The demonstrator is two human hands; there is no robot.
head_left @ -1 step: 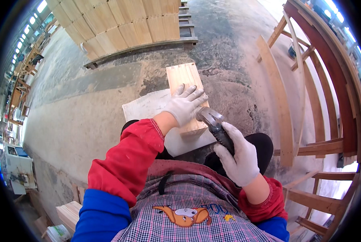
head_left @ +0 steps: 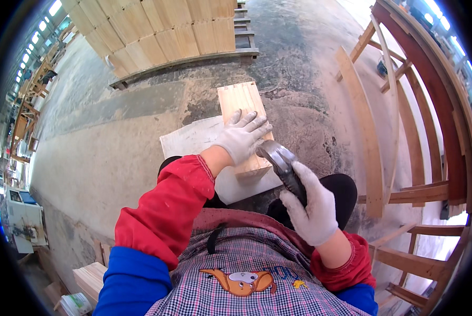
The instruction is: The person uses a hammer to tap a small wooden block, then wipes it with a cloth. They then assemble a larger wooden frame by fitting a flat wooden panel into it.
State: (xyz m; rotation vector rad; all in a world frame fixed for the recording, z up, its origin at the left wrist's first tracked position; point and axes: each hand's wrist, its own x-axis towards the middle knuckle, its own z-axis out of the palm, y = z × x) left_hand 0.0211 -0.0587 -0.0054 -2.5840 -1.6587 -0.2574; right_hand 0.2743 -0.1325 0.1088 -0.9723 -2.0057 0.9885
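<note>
In front of me a pale wooden box (head_left: 239, 97) lies lengthwise on a white sheet (head_left: 186, 141) on the floor. My left hand (head_left: 242, 136), in a white glove, presses flat on its top with the fingers spread. A hammer (head_left: 281, 160) with a shiny metal head and a dark grip is wrapped in the fingers of my gloved right hand (head_left: 316, 210). Its head is at the box's right side, close to my left fingertips; whether it touches the wood I cannot tell.
Stacked pale wooden boxes (head_left: 162, 34) stand on a pallet (head_left: 193, 59) beyond the box. To the right rises a wooden frame (head_left: 452, 110) with long boards (head_left: 363, 126) leaning by it. Near my left elbow are wood pieces (head_left: 91, 276) and a white container (head_left: 76, 304).
The hammer has tilted a little and its grip has shifted slightly to the right with my right hand. My left hand and the box have stayed in place.
</note>
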